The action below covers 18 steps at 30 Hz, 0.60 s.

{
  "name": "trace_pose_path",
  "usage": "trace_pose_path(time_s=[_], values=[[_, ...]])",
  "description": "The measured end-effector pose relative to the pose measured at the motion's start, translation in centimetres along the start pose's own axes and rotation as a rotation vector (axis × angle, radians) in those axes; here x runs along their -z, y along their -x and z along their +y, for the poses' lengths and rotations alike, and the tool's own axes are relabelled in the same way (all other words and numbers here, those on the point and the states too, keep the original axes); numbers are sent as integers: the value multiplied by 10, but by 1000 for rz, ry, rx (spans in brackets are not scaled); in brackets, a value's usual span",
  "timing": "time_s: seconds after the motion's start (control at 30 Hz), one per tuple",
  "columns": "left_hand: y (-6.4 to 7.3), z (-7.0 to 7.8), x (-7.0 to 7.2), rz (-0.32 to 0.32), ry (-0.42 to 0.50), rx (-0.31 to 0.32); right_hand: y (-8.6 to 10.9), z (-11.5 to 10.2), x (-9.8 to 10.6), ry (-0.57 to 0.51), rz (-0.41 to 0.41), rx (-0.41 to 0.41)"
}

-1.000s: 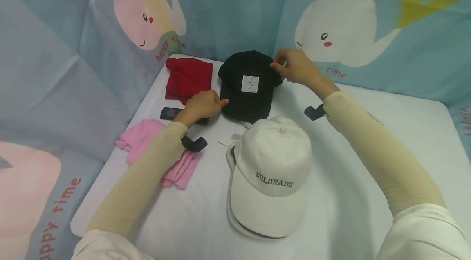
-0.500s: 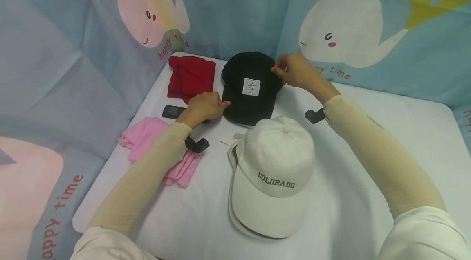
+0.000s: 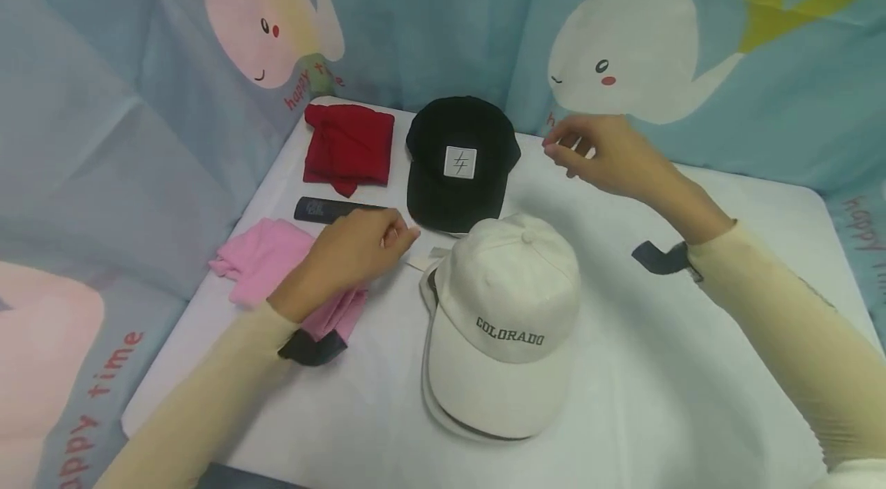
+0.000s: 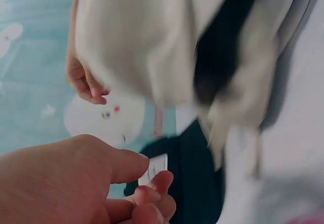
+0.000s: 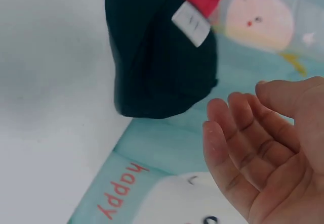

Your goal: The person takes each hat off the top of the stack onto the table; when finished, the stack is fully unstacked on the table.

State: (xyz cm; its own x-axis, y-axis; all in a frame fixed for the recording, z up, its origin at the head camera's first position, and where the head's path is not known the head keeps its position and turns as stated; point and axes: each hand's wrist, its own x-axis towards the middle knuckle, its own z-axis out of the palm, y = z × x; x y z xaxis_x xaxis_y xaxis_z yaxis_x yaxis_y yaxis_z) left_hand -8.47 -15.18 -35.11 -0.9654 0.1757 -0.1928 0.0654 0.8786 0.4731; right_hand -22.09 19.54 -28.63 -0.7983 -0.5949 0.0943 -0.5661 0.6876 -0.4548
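Nothing is held from the head view: my left hand (image 3: 353, 247) hovers loosely curled over the pink cloth (image 3: 277, 266), just left of the white cap (image 3: 501, 320), and my right hand (image 3: 609, 158) floats with relaxed fingers to the right of the black cap (image 3: 457, 166), which lies on the table (image 3: 657, 397) beside the red cloth (image 3: 348, 147). My left wrist shows the fingers (image 4: 152, 193) curled on nothing, black cap (image 4: 195, 178) beyond; my right wrist shows a bare palm (image 5: 273, 153) apart from the black cap (image 5: 157, 62)
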Motion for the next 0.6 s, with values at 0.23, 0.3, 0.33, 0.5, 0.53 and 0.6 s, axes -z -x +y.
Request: trace_pose_path(time_s=[0.23,0.3,0.33,0.5,0.53,0.6], values=[[65,5,-24,-9,104,-13,71,-21,2,25,-12,10],[78,7,-31,-9,113,-2,86,-25,-2,11,-19,-3],[84,9,-35,-10,115,-1,93,-27,-5,7,-19,-9],[99,19,-57,11,98,-35,117,-28,-16,-20,-9,-36],[102,21,-61,23,91,-40,119,-28,-18,-26,-13,-38],[106,24,-68,38,90,-35,122,-28,-23,-40,-16,-41]])
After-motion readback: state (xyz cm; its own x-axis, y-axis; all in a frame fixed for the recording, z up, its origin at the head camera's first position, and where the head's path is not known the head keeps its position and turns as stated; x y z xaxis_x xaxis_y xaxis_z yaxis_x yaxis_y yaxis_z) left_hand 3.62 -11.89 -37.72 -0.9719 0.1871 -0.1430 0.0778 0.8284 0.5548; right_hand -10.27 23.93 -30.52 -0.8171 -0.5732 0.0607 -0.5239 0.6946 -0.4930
